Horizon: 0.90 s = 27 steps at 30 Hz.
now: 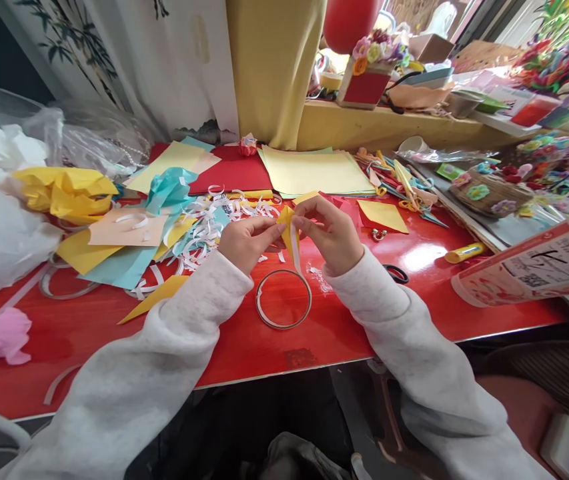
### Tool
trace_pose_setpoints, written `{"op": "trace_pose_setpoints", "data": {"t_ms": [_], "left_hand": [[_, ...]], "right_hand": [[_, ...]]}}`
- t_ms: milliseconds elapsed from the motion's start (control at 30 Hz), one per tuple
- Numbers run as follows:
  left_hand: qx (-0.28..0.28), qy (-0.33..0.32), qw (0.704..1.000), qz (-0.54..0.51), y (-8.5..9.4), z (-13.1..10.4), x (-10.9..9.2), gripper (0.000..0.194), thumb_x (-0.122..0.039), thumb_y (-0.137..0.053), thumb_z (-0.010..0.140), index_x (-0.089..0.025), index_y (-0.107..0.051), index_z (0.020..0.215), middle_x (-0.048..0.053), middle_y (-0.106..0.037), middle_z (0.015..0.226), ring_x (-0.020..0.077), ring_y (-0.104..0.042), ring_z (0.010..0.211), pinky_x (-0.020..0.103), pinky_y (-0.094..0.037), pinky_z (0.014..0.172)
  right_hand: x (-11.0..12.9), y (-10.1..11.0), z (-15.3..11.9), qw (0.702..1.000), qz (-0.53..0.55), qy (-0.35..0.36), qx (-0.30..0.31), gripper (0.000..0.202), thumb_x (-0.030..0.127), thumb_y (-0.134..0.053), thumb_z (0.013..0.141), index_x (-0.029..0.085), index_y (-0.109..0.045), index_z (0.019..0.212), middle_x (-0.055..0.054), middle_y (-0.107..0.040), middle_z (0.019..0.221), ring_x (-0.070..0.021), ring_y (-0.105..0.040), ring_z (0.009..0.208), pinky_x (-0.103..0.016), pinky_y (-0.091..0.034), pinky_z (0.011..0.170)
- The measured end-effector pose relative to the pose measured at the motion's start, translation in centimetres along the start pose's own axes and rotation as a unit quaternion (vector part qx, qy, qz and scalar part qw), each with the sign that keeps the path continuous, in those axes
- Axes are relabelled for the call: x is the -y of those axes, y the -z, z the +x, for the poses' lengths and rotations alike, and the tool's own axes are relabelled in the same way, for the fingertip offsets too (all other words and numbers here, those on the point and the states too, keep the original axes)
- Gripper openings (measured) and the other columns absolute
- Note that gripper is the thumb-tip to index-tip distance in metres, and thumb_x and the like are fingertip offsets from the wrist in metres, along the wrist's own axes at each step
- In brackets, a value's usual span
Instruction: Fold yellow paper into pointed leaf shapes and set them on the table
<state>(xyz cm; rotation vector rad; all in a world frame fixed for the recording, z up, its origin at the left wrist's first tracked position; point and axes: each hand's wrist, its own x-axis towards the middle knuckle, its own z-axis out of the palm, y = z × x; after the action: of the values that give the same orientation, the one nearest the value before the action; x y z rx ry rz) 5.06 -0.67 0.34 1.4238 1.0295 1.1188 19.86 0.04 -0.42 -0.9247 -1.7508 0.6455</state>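
My left hand [251,241] pinches the left side of a small folded piece of yellow paper [287,217] above the red table. My right hand [333,233] has its fingers closed on the right side of the same paper, close to a white tape strip [295,250]. That strip runs down from the paper to a thin roll of tape [283,327], which lies flat on the table below and between my hands. Fingers cover part of the paper, so its full folded shape is hidden.
Paper scraps [204,230] and coloured sheets lie left of my hands. Behind are pale yellow sheets [317,172] and a pile of pens and scissors [409,180]. A large labelled cup [529,260] tilts at right, near a glue stick [464,253]. A plastic bag [4,233] bulges at far left.
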Motion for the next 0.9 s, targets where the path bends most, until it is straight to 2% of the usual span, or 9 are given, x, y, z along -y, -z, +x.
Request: {"op": "trace_pose_setpoints", "data": {"t_ms": [233, 433, 600, 700, 800, 900], "left_hand": [[0.009, 0.001, 1.000, -0.020, 0.0, 0.1, 0.4, 0.028, -0.037, -0.063, 0.061, -0.011, -0.062, 0.071, 0.002, -0.062, 0.061, 0.0115, -0.059, 0.053, 0.026, -0.053, 0.056], [0.048, -0.004, 0.999, -0.026, 0.1, -0.1, 0.2, 0.027, -0.036, -0.060, 0.065, -0.011, -0.061, 0.075, 0.003, -0.061, 0.065, 0.0126, -0.059, 0.060, 0.029, -0.053, 0.063], [0.030, -0.021, 0.999, -0.029, -0.3, 0.0, 0.9, 0.028, -0.035, -0.063, 0.061, -0.012, -0.058, 0.076, 0.003, -0.061, 0.071, 0.0131, -0.059, 0.065, 0.028, -0.052, 0.061], [0.038, -0.016, 0.998, -0.040, -0.5, 0.2, 1.5, 0.030, -0.034, -0.066, 0.058, -0.012, -0.055, 0.077, 0.002, -0.061, 0.070, 0.0140, -0.059, 0.065, 0.028, -0.051, 0.061], [0.035, 0.004, 0.998, -0.053, -0.3, 0.3, 1.5, 0.031, -0.033, -0.066, 0.058, -0.012, -0.056, 0.077, 0.003, -0.062, 0.069, 0.0153, -0.060, 0.065, 0.030, -0.051, 0.062], [0.017, 0.028, 0.997, -0.072, 0.0, 0.3, 0.9, 0.030, -0.032, -0.067, 0.057, -0.011, -0.057, 0.077, 0.004, -0.063, 0.069, 0.0164, -0.061, 0.066, 0.032, -0.050, 0.065]], "right_hand": [[0.1, -0.2, -0.1, 1.000, -0.002, -0.004, -0.005, 0.015, 0.031, -0.052, 0.074, 0.017, -0.047, 0.073, 0.000, -0.049, 0.077, -0.0074, -0.050, 0.066, -0.020, -0.044, 0.053], [-0.1, -0.4, -0.1, 0.999, -0.039, 0.009, -0.023, 0.013, 0.029, -0.051, 0.074, 0.017, -0.047, 0.073, 0.000, -0.050, 0.076, -0.0075, -0.049, 0.065, -0.021, -0.044, 0.056], [0.0, -0.4, -0.2, 0.998, -0.057, 0.016, -0.034, 0.011, 0.027, -0.051, 0.074, 0.017, -0.049, 0.073, 0.000, -0.050, 0.076, -0.0082, -0.049, 0.065, -0.023, -0.045, 0.059], [0.1, -0.6, -0.3, 0.997, -0.064, 0.014, -0.039, 0.011, 0.028, -0.053, 0.073, 0.017, -0.050, 0.072, 0.000, -0.051, 0.075, -0.0085, -0.050, 0.065, -0.024, -0.046, 0.061], [0.0, -0.9, -0.3, 0.998, -0.038, -0.018, -0.040, 0.014, 0.031, -0.053, 0.072, 0.017, -0.051, 0.074, -0.001, -0.052, 0.077, -0.0088, -0.051, 0.065, -0.023, -0.047, 0.058], [0.0, -1.1, -0.2, 0.995, 0.033, -0.090, -0.025, 0.022, 0.038, -0.049, 0.073, 0.018, -0.051, 0.081, -0.003, -0.053, 0.082, -0.0100, -0.054, 0.069, -0.022, -0.048, 0.055]]}}
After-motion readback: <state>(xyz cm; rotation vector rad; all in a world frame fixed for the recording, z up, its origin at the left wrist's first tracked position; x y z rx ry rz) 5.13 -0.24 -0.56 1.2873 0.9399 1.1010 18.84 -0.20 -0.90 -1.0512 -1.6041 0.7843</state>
